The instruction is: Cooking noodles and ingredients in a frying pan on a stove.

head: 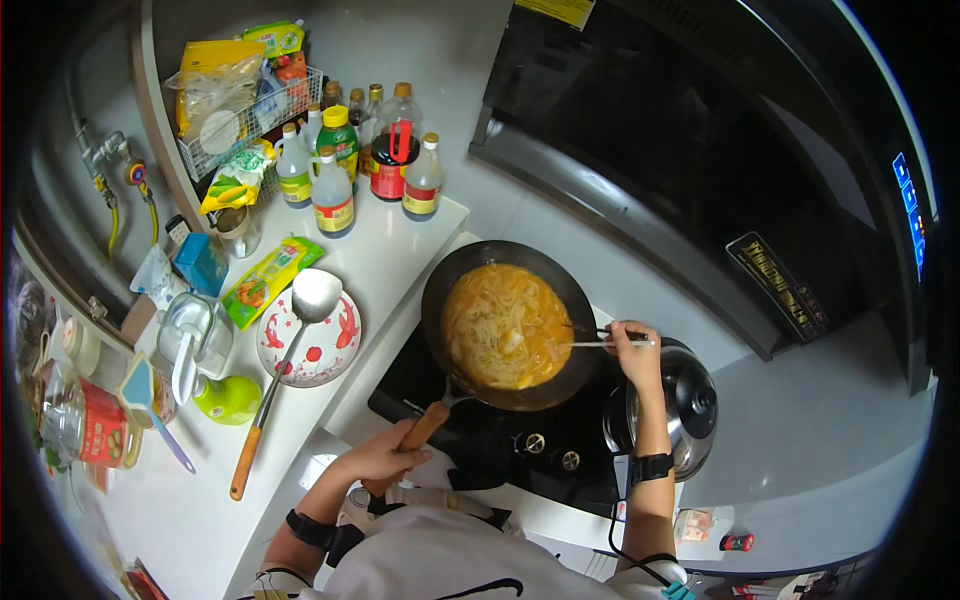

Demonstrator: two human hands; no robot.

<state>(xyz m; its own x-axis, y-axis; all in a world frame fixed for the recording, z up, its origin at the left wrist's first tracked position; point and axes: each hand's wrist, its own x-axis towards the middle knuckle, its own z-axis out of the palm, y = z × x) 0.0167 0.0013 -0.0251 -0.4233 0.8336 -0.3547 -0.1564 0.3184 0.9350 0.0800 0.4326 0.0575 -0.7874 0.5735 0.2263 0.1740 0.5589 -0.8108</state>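
A dark wok stands on the black gas hob, filled with noodles in orange broth. My left hand is closed around its wooden handle, at the lower left of the wok. Over the right rim, my right hand grips a pair of chopsticks, whose tips reach into the broth. The chopsticks look partly dark and partly pale. To the left, a long-handled ladle lies across a white plate with red fish patterns.
A lidded steel pot stands right of the wok, close to my right forearm. Sauce bottles and a wire basket of packets stand at upper left. A green seasoning packet lies beside the plate. The range hood overhangs the upper right.
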